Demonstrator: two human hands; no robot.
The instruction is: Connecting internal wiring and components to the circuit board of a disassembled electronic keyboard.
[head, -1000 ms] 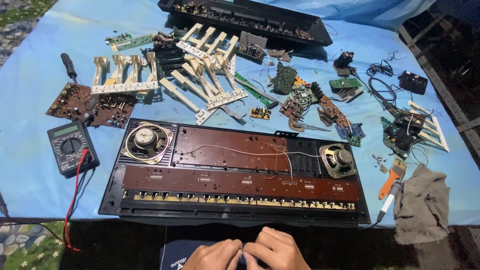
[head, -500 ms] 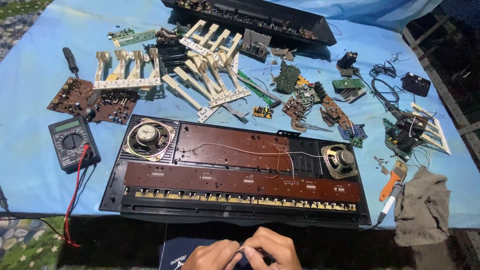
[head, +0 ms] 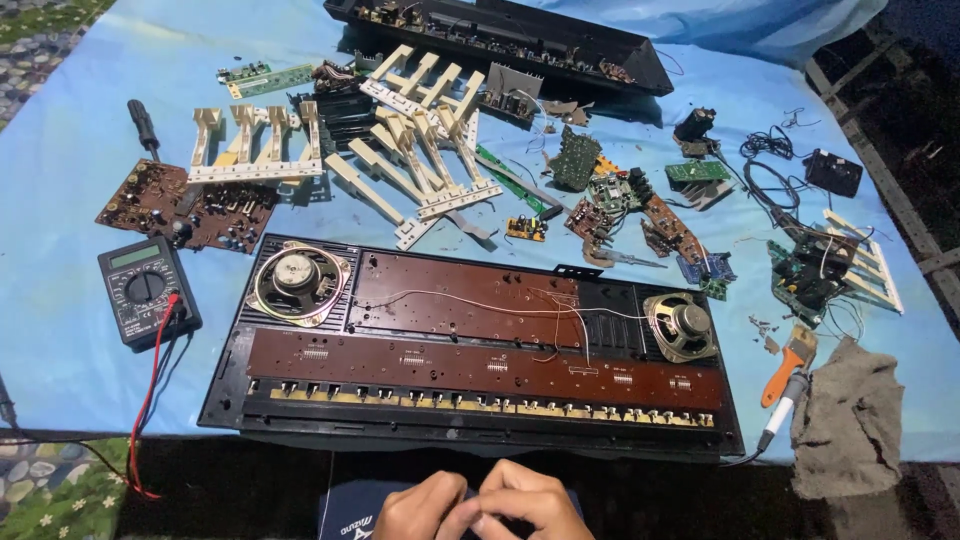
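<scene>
Hands: the left hand (head: 425,508) and the right hand (head: 528,503) meet at the bottom edge of the view, fingertips pressed together over something too small to make out.
Grip state: both sets of fingers are curled inward and pinching toward each other; whether a part sits between them cannot be told.
Pose: wrists low, knuckles up, thumbs tucked in, the pair held close to the body above a dark blue cloth (head: 350,505).
Where the work sits: just in front of the hands lies the opened keyboard chassis (head: 480,350), flat on the blue sheet (head: 70,150), its brown boards facing up.
Doing it well: fine fingertip work like this looks best kept low and steady, with the elbows braced, so nothing tiny drops into the chassis.
Speakers: a round left speaker (head: 297,282) and a right speaker (head: 682,325) sit at the two ends, thin white wires running between them.
Meter: a black multimeter (head: 147,290) rests left of the chassis, its red lead trailing down off the sheet.
Spare parts: white key strips (head: 400,150) and green circuit boards (head: 640,200) are scattered beyond the chassis.
Right side: an orange-handled brush (head: 785,368) lies beside a grey rag (head: 850,430).
</scene>
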